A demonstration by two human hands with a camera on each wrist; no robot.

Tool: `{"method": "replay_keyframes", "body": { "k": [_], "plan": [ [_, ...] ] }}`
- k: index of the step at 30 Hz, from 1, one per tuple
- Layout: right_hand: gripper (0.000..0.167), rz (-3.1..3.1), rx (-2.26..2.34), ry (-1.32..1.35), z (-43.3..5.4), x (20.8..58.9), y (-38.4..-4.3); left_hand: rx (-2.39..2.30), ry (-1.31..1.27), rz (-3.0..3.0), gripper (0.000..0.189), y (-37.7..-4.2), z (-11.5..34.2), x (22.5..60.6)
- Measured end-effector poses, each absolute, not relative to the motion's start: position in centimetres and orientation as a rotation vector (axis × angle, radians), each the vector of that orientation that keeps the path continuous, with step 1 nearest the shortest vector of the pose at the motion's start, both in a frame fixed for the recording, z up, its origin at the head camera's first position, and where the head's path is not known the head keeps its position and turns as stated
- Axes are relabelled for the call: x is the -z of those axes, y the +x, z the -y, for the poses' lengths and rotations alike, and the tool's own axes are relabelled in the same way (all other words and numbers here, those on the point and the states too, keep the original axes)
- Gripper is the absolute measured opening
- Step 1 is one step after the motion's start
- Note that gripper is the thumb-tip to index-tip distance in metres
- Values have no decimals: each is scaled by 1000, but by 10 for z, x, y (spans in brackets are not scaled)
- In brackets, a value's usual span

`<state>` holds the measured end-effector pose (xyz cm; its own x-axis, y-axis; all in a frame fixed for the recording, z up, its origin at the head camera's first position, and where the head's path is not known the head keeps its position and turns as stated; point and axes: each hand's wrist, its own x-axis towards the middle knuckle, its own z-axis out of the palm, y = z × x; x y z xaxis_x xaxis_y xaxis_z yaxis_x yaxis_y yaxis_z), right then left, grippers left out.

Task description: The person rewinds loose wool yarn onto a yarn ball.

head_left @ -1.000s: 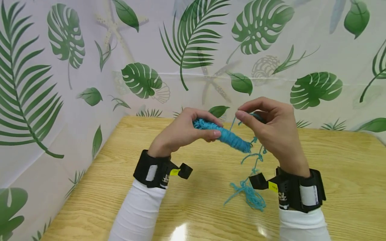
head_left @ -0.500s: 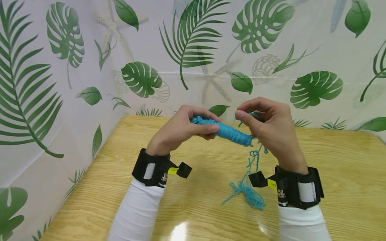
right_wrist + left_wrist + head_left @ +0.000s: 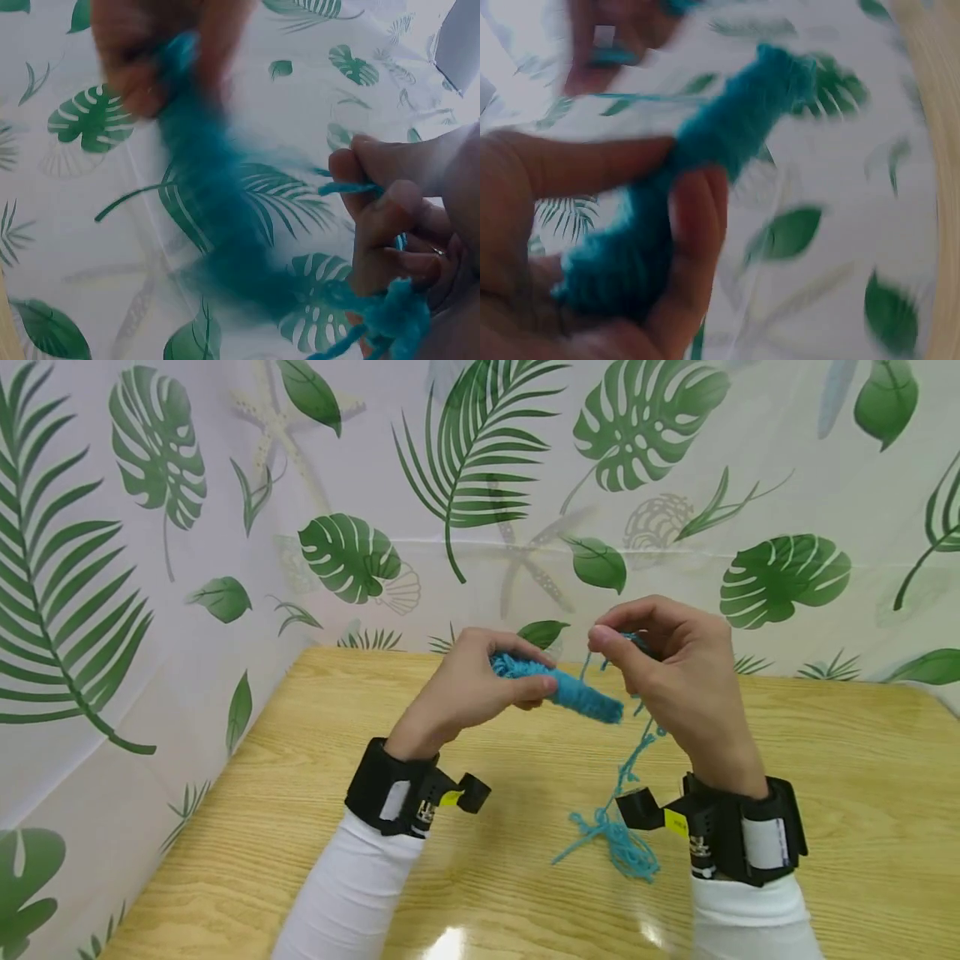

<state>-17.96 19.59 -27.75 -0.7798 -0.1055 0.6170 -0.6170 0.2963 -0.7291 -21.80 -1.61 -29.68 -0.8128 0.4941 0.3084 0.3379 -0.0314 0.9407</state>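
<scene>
A thick roll of wound blue yarn (image 3: 581,695) is held above the table by my left hand (image 3: 480,681), thumb and fingers gripping its left part. The same roll (image 3: 727,124) slants up out of the grip in the left wrist view. To its right, my right hand (image 3: 675,672) pinches a strand of yarn (image 3: 586,667) between thumb and forefinger; the strand runs to the roll. More yarn passes through the curled right fingers, and a knotted length (image 3: 633,760) hangs below them. It leads down to a loose tangle of yarn (image 3: 630,852). The roll (image 3: 217,195) is blurred in the right wrist view.
Under the hands lies a light wooden table (image 3: 337,877). A white cloth with green leaf prints (image 3: 480,468) rises behind it and along the left side. Black wrist straps with cameras (image 3: 397,789) are on both forearms, over white sleeves.
The left hand shifts slightly and turns the roll, its free end tilting up, then down again. The right hand stays nearly in place, still pinching the strand. The hanging yarn sways.
</scene>
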Motion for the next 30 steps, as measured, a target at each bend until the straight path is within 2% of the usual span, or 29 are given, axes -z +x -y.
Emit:
{"method": "replay_keyframes", "body": {
  "k": [5,8,10,12,15,18,20,22,24,27,30],
  "plan": [
    [7,2083,-1660,760,-200,277,-179,-2390,831,-1136,10,-218,13,293],
    [7,2107,-1633,810,-195,274,-175,-2595,838,-1389,16,-219,8,295],
    [5,2119,-1564,780,-192,272,-173,-2498,816,-1870,15,-219,7,296],
    [6,2106,-1516,715,-191,272,-173,-2295,815,-2107,18,-219,11,295],
    [7,2023,-1595,683,-195,274,-177,-2149,950,-1786,14,-218,22,291],
    [8,1936,-1759,770,-196,275,-178,-2227,924,-1260,20,-217,24,288],
    [9,1949,-1788,816,-193,274,-176,-2368,879,-1080,13,-216,18,289],
    [10,2016,-1685,821,-189,271,-172,-2537,862,-1171,10,-215,9,290],
    [8,2085,-1543,769,-187,270,-170,-2606,890,-1567,11,-215,3,293],
    [6,2097,-1440,676,-189,270,-170,-2299,882,-2320,15,-216,6,295],
    [9,2047,-1513,650,-195,271,-174,-1957,1071,-2226,15,-218,21,293]
  ]
}}
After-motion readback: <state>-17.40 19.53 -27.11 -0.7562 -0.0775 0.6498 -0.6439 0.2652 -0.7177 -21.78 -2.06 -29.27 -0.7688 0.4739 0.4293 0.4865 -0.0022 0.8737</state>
